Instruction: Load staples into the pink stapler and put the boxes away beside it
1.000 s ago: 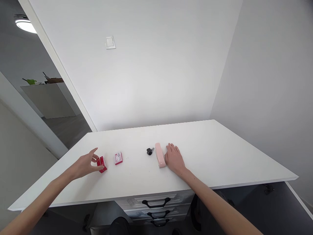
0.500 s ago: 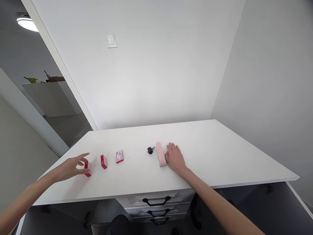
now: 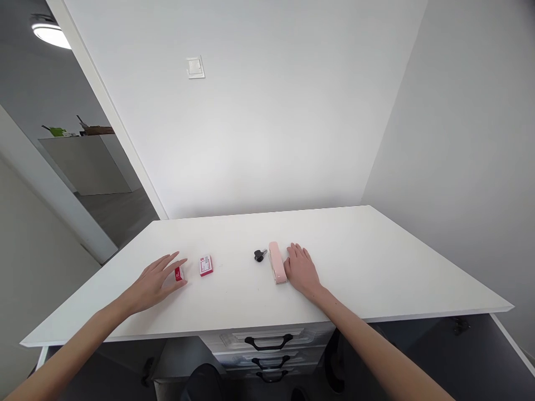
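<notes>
My left hand (image 3: 156, 281) is over the left part of the white tabletop, with thumb and fingers apart. Between them a small red-and-white box (image 3: 179, 273) shows, partly covered; whether the fingertips press on it I cannot tell. A second such box (image 3: 205, 265) lies flat just to the right, its white label facing up. My right hand (image 3: 301, 270) rests palm down, fingers stretched out, close beside a pink stapler (image 3: 277, 263). Left of the stapler lies a black key (image 3: 259, 255) with a metal blade. Another red box seen earlier is hidden now.
The white tabletop (image 3: 234, 312) runs back to a wall with a light switch (image 3: 195, 67). Below its front edge are drawers with black handles (image 3: 268, 342) and open cabinet doors on both sides. A doorway lies at the far left.
My left hand has moved right, from the leftmost red box to the middle one, and now covers the leftmost box's earlier spot. My right hand has stayed beside the stapler. The view shifted slightly.
</notes>
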Demonstrator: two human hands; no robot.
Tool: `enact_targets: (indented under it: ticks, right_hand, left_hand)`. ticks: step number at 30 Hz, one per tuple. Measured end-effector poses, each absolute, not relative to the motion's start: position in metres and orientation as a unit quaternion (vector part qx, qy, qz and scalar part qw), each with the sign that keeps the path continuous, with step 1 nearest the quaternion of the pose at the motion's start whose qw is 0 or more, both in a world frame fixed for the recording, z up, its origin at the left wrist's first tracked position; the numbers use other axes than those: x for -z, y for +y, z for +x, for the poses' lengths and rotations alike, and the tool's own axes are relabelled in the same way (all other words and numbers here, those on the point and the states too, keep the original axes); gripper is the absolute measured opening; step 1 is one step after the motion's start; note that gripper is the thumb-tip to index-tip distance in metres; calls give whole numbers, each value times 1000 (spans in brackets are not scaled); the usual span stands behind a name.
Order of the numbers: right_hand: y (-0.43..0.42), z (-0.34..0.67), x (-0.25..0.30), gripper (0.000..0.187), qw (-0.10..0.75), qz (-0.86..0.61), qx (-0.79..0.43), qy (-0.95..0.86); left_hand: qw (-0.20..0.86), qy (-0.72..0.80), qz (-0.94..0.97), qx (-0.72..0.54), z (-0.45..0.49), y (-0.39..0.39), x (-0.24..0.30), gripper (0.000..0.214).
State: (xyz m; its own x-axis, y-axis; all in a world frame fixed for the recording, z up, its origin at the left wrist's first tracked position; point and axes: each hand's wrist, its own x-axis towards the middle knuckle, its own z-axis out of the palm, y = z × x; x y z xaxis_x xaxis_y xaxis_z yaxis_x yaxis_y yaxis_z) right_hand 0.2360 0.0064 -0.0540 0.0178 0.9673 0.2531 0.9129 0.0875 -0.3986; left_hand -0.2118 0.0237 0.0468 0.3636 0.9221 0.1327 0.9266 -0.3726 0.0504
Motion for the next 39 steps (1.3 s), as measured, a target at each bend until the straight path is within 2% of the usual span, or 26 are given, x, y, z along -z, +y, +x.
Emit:
enact_targets:
  ticks: [9, 16, 21, 29, 35, 39]
  right_hand:
    - [7, 237, 56, 54, 232, -674, -49, -700]
    - [7, 237, 58, 53, 228, -672, -36, -703]
    - [7, 238, 58, 52, 224, -673, -31, -704]
    - [6, 237, 58, 51, 219, -674, -28, -705]
    - [6, 237, 55, 52, 217, -677, -32, -703]
    - [7, 237, 55, 51, 218, -679, -34, -701]
  left_hand:
    - [87, -576, -806, 108, -249, 18, -20, 70]
    - [34, -647, -746, 154, -281, 6, 3, 67]
    - [49, -625, -770, 117, -289, 12, 11, 68]
    - [40, -595, -797, 96, -245, 21, 6, 69]
    - [61, -558, -819, 119, -182, 29, 2, 89]
    - [62, -541, -832, 103, -149, 38, -2, 74]
